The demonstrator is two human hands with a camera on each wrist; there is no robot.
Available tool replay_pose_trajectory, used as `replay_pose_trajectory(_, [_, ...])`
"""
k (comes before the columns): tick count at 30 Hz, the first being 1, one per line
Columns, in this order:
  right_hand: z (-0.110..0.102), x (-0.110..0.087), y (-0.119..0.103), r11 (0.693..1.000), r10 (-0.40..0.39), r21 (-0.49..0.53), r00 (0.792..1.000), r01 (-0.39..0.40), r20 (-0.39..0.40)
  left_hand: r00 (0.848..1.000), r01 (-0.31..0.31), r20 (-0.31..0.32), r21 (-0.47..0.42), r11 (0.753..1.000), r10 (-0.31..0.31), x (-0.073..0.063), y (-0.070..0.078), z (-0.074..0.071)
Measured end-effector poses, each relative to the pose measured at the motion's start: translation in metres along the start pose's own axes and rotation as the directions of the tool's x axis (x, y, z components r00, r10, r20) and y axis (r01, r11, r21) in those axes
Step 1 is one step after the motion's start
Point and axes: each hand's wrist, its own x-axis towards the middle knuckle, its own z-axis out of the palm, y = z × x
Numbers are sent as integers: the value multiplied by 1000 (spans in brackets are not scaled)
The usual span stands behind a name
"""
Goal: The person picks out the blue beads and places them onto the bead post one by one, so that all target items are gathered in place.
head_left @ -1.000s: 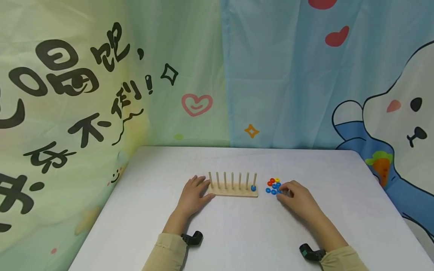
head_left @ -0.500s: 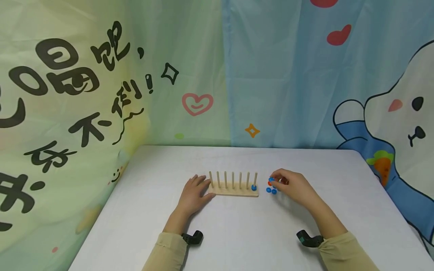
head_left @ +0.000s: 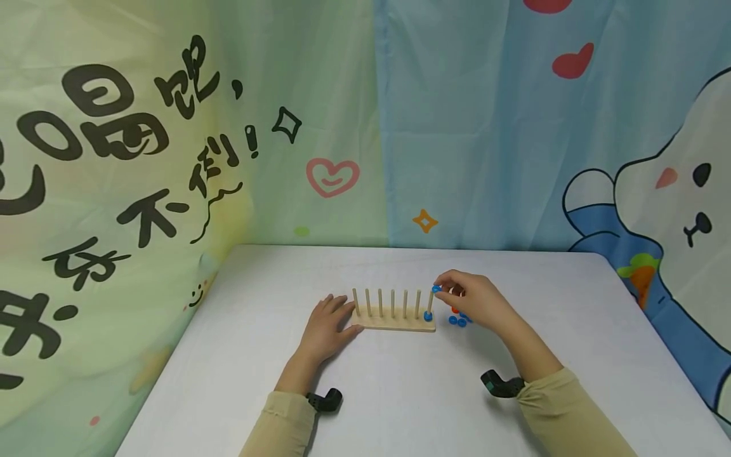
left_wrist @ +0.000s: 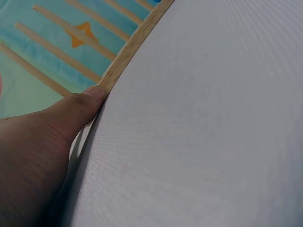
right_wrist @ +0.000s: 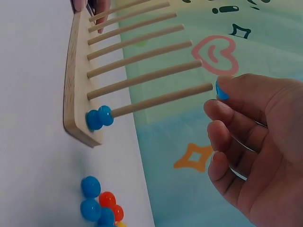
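A wooden peg board [head_left: 394, 324] with a row of upright pegs stands on the table. My left hand [head_left: 325, 329] grips its left end, thumb [left_wrist: 90, 97] on the front edge and fingers behind. Between thumb and forefinger my right hand [head_left: 476, 299] pinches a blue bead [right_wrist: 221, 91], held at the tip of the rightmost peg [right_wrist: 161, 100]. Two blue beads [right_wrist: 97, 118] sit at the bottom of that peg; the other pegs carry none. My right hand's remaining fingers curl loosely below the bead.
Right of the board lies a small cluster of loose beads: several blue [right_wrist: 90, 187], two red [right_wrist: 107, 199] and a yellow one [right_wrist: 121, 224] partly cut off. The white table [head_left: 400, 393] ends at a printed curtain [head_left: 457, 127] behind.
My right hand has picked a blue bead from the loose cluster and carried it left and up to the rightmost peg's tip. My left hand has stayed on the board.
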Motion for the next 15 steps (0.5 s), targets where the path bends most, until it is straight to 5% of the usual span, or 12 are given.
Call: replay_pose_trajectory(15, [13,7,7,999,-23,-22,999,24,34,1000,7,13,17,1000,-7,1,-4,3])
